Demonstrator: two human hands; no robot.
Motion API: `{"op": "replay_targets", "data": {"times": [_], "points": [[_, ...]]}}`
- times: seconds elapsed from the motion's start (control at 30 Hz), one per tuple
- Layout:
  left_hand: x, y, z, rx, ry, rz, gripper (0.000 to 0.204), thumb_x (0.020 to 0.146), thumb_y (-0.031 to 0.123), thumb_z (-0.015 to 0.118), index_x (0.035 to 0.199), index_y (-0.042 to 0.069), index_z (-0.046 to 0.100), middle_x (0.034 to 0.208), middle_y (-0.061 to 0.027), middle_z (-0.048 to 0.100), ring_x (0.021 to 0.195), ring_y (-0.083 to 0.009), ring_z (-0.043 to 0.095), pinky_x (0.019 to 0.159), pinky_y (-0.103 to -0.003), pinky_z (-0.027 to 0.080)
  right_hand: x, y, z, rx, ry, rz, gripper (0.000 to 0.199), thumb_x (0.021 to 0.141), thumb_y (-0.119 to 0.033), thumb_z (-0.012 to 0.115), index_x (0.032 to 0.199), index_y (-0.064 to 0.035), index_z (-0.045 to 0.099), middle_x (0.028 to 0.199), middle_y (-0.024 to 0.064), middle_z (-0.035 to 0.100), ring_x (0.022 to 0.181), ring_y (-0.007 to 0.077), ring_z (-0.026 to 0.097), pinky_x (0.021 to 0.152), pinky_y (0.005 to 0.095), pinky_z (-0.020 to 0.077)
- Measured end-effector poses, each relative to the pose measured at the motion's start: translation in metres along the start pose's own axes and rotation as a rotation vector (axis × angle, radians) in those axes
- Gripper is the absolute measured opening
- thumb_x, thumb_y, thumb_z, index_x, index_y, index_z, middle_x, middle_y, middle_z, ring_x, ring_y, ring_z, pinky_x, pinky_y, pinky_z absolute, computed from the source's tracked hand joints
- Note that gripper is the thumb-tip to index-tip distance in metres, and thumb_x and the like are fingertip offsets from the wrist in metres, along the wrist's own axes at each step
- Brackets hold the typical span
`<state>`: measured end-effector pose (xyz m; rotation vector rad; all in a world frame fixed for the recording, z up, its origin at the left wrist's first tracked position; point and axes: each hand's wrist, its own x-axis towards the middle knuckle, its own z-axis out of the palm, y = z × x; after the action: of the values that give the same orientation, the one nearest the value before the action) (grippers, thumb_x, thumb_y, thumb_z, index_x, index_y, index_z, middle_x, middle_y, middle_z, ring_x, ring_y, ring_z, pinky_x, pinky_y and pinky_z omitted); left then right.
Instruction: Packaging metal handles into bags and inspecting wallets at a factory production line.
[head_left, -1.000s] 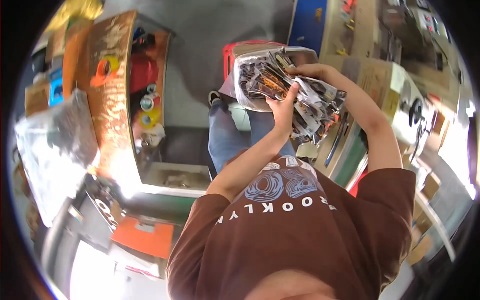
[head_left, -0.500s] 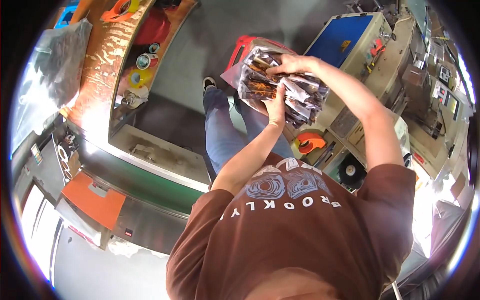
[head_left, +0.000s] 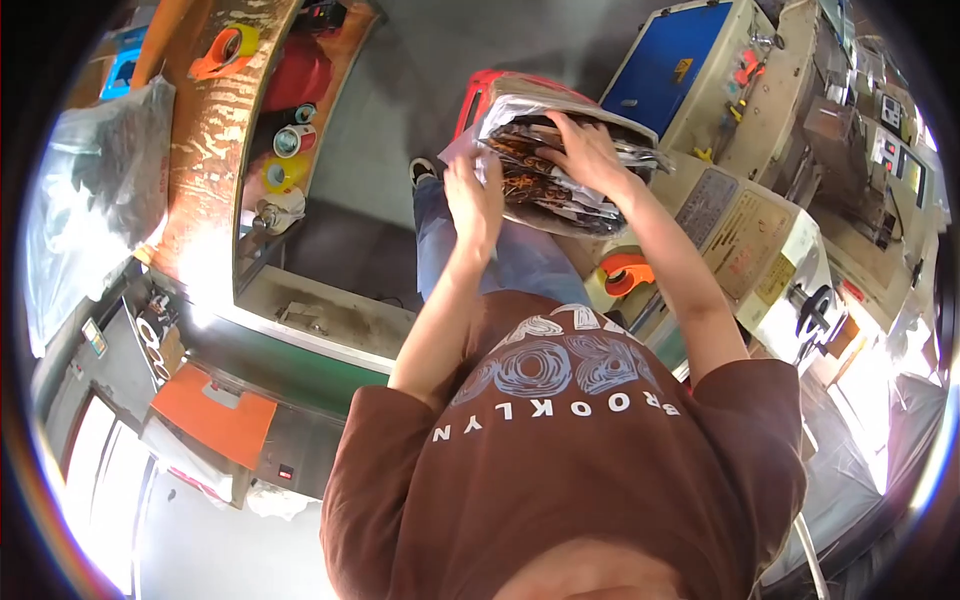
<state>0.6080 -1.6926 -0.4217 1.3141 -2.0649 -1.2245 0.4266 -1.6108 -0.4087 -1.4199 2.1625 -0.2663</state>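
Observation:
A thick bundle of shiny dark packets [head_left: 548,192] lies in a clear plastic wrap in front of my chest, over my blue-jeaned legs. My left hand [head_left: 476,203] grips the bundle's near left edge, fingers curled on the plastic. My right hand [head_left: 590,152] lies on top of the bundle with its fingers spread over the packets and its fingertips hooked over the far edge. The underside of the bundle is hidden. A red stool or crate [head_left: 474,96] shows just beyond the bundle.
A wooden bench [head_left: 205,170] with tape rolls [head_left: 288,140] stands at the left, beside a grey plastic sack [head_left: 95,200]. A cream machine with a blue panel [head_left: 668,70] and an orange tape roll [head_left: 625,272] stand at the right. Grey floor [head_left: 400,90] lies ahead.
The view has swung, so the bench and machine have shifted. Both hands stay on the bundle. My left hand has slid to its near left edge and my right hand lies flatter on top.

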Motion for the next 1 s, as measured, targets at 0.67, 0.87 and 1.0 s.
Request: {"op": "replay_targets", "data": {"times": [0.67,0.87,1.0], "points": [[0.058,-0.059,0.086,0.067,-0.345,-0.434,0.073,0.07,0.04,0.064,0.121,-0.005,0.036,0.122,-0.0285,0.041,0.114,-0.043,0.039,0.098,-0.045,0.03,-0.048,0.05,0.039,-0.15,0.031,0.158,0.107,0.052,-0.063,0.068,0.135,-0.0093,0.026,0.139,0.0166,0.026,0.129,0.0384,0.019,0.104,0.0509,0.0201],[0.078,-0.025,0.063,0.432,-0.405,-0.497,0.07,0.07,0.045,0.064,0.11,-0.009,0.045,0.114,-0.0279,0.049,0.109,-0.0409,0.046,0.092,-0.043,0.039,-0.06,-0.002,0.017,-0.221,-0.01,0.159,0.113,0.049,-0.054,0.075,0.138,-0.0146,0.02,0.142,0.0178,0.018,0.13,0.0396,0.014,0.101,0.0596,0.0164],[0.095,-0.019,0.029,0.401,-0.52,-0.3,0.054,0.074,0.044,0.058,0.094,-0.007,0.059,0.094,-0.0259,0.06,0.095,-0.0378,0.057,0.085,-0.042,0.043,-0.046,0.021,0.072,-0.343,0.033,0.115,0.113,0.048,-0.044,0.078,0.139,-0.0164,0.018,0.144,0.0155,0.012,0.131,0.0411,0.011,0.099,0.0627,0.0166]]}}
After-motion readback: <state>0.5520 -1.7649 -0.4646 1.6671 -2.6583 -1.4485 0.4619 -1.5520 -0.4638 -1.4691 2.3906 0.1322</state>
